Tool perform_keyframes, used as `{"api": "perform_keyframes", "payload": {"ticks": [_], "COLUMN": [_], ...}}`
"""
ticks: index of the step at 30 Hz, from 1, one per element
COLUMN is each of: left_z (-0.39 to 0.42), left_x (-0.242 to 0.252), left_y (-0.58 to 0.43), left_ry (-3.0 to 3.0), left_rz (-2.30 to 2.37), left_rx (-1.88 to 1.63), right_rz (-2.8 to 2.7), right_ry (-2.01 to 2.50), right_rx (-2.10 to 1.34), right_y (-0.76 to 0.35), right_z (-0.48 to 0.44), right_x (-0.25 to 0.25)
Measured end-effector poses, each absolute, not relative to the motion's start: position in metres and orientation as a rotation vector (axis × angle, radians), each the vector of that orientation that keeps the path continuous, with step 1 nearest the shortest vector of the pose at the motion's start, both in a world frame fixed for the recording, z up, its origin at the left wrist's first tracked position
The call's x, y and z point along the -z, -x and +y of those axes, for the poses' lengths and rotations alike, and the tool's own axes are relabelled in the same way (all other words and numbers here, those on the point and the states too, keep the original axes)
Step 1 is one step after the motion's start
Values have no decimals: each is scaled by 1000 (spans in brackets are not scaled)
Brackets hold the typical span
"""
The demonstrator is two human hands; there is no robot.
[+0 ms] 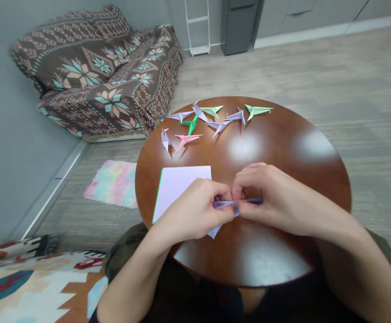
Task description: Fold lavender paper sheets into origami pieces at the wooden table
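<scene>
Between both hands is a sheet of lavender origami paper (223, 204), partly folded, with one pointed corner showing below my left hand. My left hand (204, 206) pinches its left part between thumb and fingers. Close beside it, my right hand (262, 193) pinches the same paper, its fingertips almost touching those of the left. My fingers cover much of the folds. Under and behind my left wrist lies a stack of square paper (185, 179), lavender on top with a green edge showing at the left.
Several folded paper birds stand at the far side of the round brown table (283, 134), among them a pink one (186, 141), a dark green one (192, 123) and a light green one (256, 111). A patterned sofa (115, 89) and a fluffy rug (113, 183) are beyond on the left.
</scene>
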State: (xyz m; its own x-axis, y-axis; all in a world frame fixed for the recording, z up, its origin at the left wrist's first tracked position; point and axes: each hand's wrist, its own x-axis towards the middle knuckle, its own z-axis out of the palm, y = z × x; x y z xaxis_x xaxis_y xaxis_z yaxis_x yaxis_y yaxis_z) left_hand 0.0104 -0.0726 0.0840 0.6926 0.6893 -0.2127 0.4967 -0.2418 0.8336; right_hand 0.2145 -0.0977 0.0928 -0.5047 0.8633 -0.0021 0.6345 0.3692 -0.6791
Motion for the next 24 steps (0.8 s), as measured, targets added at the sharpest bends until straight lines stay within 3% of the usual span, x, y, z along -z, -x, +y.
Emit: {"api": "perform_keyframes", "payload": {"ticks": [24], "left_z": [-70], "left_x": [-76], "left_y": [-15], "left_ry": [-1807], "left_rz": [910], "left_rx": [-254], "right_rz": [-2269], "right_ry": [1336], "right_rx": [-861], "right_y": [-214], "right_z": [-96], "right_x": [-89]}}
